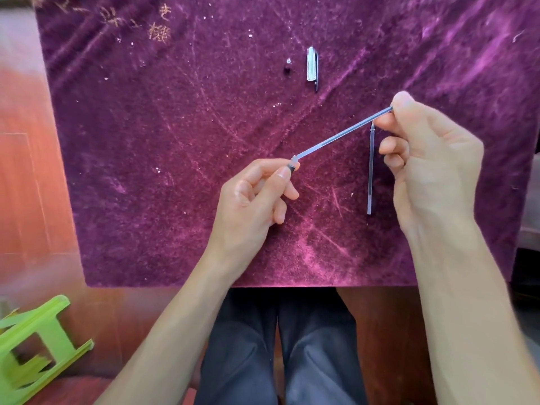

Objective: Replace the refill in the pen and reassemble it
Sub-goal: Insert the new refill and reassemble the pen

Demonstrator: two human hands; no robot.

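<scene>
Left hand point(251, 200) pinches the pen's black rubber grip point(292, 168); right hand point(432, 165) pinches the far end of the slim translucent plastic refill point(342, 135) above the purple velvet cloth point(175, 141).

Far end of refill point(342, 135) within right hand point(432, 165)

Cloth point(175, 141) was deep purple, gold-embroidered at one corner; stool point(35, 346) lime green; pen cap point(311, 64) clear with black clip.

Nothing legible in this shot: the only script is a few gold embroidered characters point(159, 32) at the far left of the purple cloth point(175, 141), too frayed and blurred to read.
</scene>
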